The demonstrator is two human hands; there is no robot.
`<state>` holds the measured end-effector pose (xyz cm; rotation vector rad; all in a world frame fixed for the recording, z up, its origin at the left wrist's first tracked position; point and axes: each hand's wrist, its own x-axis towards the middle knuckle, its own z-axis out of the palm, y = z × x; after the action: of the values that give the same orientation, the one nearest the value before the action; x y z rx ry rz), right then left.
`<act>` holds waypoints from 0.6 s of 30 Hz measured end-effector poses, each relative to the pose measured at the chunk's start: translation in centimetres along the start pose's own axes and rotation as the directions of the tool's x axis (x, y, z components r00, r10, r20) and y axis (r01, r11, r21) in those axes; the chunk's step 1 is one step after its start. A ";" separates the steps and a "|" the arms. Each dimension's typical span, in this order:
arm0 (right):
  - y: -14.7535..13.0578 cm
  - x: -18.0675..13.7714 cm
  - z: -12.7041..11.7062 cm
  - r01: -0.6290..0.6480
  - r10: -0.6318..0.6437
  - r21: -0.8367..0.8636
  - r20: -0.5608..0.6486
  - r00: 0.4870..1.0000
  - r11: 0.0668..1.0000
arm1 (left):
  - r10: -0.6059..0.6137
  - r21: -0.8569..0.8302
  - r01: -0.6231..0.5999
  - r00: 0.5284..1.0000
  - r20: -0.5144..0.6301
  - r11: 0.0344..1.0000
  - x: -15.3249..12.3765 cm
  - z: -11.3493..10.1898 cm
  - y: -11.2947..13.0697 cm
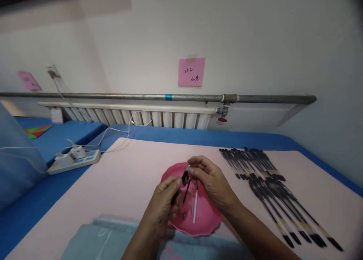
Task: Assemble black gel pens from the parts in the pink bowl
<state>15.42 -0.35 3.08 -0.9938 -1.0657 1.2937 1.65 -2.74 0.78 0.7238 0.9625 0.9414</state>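
My left hand (167, 195) is closed around a slim black pen-like stick (185, 175), held tilted over a pink scalloped plate (210, 229). My right hand (208, 177) pinches at the stick's upper end, where a small shiny silvery piece (188, 167) shows between the fingertips. Its exact kind is too small to tell. On the plate lie a white stick (195, 207), a thin dark stick (186, 192) and a small shiny metal piece (185, 215). The fingers hide part of the black stick.
Several long, dark, brush-like sticks lie in rows to the right, a far group (249, 161) and a near group (286, 207). A folded blue-green towel (113, 241) lies in front. Leftward are a power strip (76, 163) and white cables. A radiator (167, 119) stands behind.
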 end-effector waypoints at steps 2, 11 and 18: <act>0.1 0.1 -0.1 -0.012 0.012 0.011 0.014 1.000 1.000 | -0.024 -0.025 0.025 0.999 0.023 0.999 0.0 -0.1 0.0; 0.5 0.6 -0.7 -0.088 0.073 0.113 0.130 0.989 0.990 | -0.030 -0.054 0.033 0.999 0.045 0.998 0.1 0.0 -0.3; 0.6 0.5 -0.6 -0.135 0.110 0.136 0.177 0.978 0.981 | -0.024 -0.042 0.026 0.998 0.063 0.999 0.0 -0.1 -0.2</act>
<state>15.82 0.21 2.42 -0.8611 -1.0319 1.5579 1.65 -2.80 0.59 0.7002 0.8921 0.9096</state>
